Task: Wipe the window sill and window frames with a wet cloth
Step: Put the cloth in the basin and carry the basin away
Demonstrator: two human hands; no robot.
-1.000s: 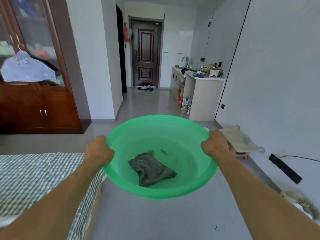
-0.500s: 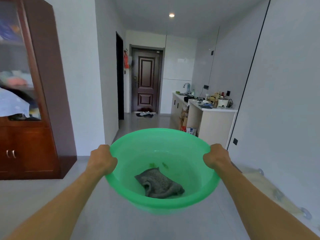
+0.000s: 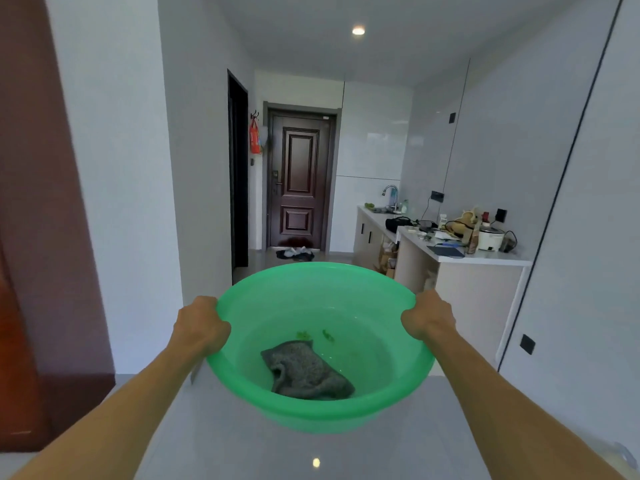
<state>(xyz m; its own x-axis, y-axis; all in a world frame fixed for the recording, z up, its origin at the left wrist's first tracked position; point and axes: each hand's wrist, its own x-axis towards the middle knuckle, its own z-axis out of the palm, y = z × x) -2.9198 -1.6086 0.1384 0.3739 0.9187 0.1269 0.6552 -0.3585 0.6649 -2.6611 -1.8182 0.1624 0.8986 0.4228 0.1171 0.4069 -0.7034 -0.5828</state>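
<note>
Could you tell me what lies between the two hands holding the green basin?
In the head view, the basin's open bowl spans between left hand and right hand; the grey cloth lies inside.

A home: entrance door, kitchen counter (cluttered).

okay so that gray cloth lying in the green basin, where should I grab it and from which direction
Reach down from above and pinch the raised fold near the middle of the gray cloth. It lies crumpled on the bottom of the green basin, whose high walls block any side approach.

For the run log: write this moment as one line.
stage: carrying | left hand: grips green basin rim | right hand: grips rim | grey cloth: in basin | wiping: not begun
</note>
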